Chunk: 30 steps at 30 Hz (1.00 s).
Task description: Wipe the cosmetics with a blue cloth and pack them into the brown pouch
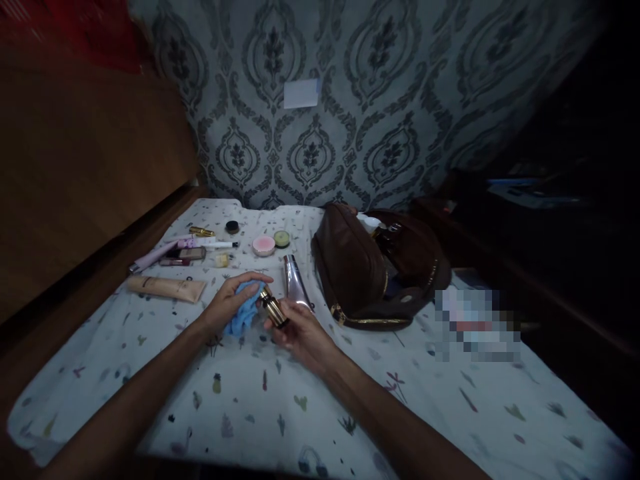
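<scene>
My left hand (231, 300) is closed around a blue cloth (244, 313) and presses it against the top end of a small gold and black tube (273, 309). My right hand (300, 331) grips that tube from below, fingers curled round it. Both hands hover just above a white patterned sheet (260, 400). A silver-pink tube (295, 283) lies right behind my right hand.
A brown bag (360, 270) stands open to the right with white items inside. Several cosmetics lie at the back left: a beige tube (167, 288), a pink jar (263, 245), a green jar (281, 238), pens and small bottles. A wooden board (90, 167) runs along the left.
</scene>
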{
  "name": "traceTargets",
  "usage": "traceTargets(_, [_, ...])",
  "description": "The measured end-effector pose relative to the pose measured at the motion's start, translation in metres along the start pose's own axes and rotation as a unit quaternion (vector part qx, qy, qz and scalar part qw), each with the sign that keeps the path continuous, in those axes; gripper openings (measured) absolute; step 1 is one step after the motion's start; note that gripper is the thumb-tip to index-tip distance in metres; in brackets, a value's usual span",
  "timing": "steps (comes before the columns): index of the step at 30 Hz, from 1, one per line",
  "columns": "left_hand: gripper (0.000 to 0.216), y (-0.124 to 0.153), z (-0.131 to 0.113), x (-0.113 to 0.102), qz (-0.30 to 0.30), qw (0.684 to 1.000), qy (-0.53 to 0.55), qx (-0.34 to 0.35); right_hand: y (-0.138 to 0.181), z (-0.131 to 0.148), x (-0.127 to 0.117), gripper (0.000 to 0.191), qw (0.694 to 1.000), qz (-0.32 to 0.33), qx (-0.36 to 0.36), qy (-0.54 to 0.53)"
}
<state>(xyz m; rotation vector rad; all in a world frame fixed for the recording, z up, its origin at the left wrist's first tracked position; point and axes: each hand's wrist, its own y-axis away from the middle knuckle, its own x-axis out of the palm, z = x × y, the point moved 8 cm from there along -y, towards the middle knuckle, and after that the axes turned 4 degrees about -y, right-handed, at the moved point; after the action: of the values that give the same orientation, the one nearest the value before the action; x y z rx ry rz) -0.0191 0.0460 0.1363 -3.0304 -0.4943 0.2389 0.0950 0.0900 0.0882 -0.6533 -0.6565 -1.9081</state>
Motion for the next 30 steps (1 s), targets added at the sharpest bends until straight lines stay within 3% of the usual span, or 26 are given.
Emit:
traceTargets(5, [0.037,0.001,-0.009,-0.002,-0.011,0.996,-0.089,0.03,-0.001,-0.001,-0.001,0.045,1.0,-0.001,0.006,-0.001])
traceTargets(11, [0.035,-0.001,-0.011,-0.003,-0.048,0.982,-0.173,0.053,-0.001,0.008,-0.004,0.043,0.984,-0.012,-0.081,0.156])
traceTargets(16, [0.042,-0.001,-0.006,-0.003,-0.038,0.991,-0.122,0.041,0.002,0.006,0.0,0.047,0.992,0.002,-0.055,0.114])
traceTargets(24, [0.057,0.0,0.011,-0.001,-0.05,0.998,0.024,-0.038,0.006,-0.003,0.004,0.05,0.999,0.016,0.022,0.02])
traceTargets(30, [0.052,0.003,0.003,0.008,-0.041,0.996,0.084,-0.016,0.006,-0.003,0.007,0.042,0.998,0.03,0.037,-0.042])
